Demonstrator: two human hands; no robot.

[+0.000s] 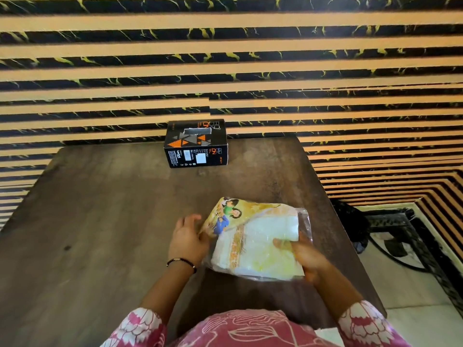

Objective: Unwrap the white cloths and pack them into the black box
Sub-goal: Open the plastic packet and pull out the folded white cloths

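A clear plastic pack (255, 241) with a printed picture label holds folded white cloths with yellow and orange borders. It lies tilted just above the dark wooden table (105, 221), near the front. My left hand (188, 236) grips the pack's left edge by the picture label. My right hand (300, 254) holds its right side, thumb on top. The black box (196, 144), with orange triangles and a slot in its top, stands at the table's far edge, well beyond both hands.
A wall of tan and black marbled stripes (225, 58) rises right behind the table. To the right, past the table edge, a black metal stand (390, 229) sits on a pale floor.
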